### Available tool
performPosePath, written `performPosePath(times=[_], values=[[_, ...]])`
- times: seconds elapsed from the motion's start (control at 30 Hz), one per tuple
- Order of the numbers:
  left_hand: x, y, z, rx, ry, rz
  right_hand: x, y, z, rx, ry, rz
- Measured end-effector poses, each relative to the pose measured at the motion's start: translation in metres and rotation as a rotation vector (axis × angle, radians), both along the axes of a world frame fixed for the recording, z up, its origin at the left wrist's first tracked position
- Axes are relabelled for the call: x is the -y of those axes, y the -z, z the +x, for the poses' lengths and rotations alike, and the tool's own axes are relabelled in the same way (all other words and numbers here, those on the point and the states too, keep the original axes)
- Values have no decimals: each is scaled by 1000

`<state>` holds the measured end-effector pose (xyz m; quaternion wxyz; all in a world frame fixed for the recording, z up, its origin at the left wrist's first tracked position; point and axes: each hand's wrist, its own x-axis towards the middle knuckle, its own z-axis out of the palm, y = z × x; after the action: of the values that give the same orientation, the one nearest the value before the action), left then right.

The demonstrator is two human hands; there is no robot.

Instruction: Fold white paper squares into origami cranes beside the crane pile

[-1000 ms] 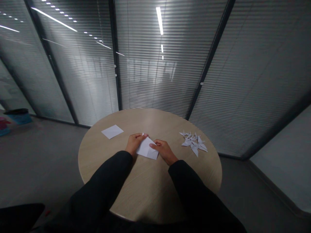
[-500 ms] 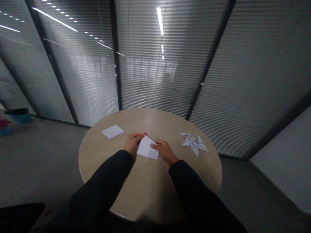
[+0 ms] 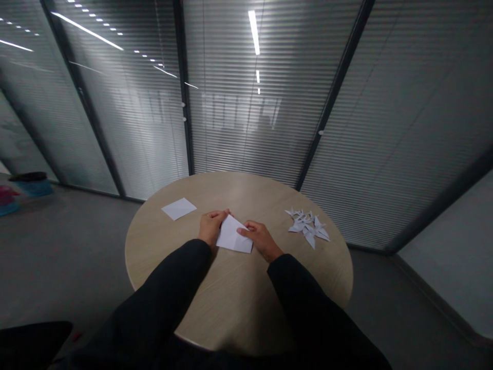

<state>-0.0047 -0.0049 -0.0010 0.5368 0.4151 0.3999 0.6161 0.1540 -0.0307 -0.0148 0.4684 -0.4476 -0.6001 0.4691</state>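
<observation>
A partly folded sheet of white paper [image 3: 233,237] is held between my two hands, above the middle of the round table. My left hand [image 3: 211,226] pinches its upper left edge with closed fingers. On the right side, my right hand [image 3: 260,237] grips the paper, thumb on top and the other fingers behind it. Left of my hands lies a flat white sheet of paper [image 3: 179,208]. Over on the right is a small pile of folded white paper cranes [image 3: 307,225], their pointed wings overlapping.
The round wooden table [image 3: 223,303] has its edge close to my body. Behind it stands a glass partition [image 3: 239,144] with blinds. A blue bin [image 3: 34,185] is on the floor at far left, and a dark chair-like shape [image 3: 34,341] at lower left.
My hands and the paper stay almost in place. The left fingers shift very slightly at the paper's upper edge.
</observation>
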Motion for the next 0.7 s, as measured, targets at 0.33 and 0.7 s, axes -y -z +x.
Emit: performPosePath(times=[0.33,0.7], values=[[-2,4,1,-40,48,42,1,-1,0,-23,5,10],[2,2,3,-136,102,-4,0,2,0,-43,-8,-21]])
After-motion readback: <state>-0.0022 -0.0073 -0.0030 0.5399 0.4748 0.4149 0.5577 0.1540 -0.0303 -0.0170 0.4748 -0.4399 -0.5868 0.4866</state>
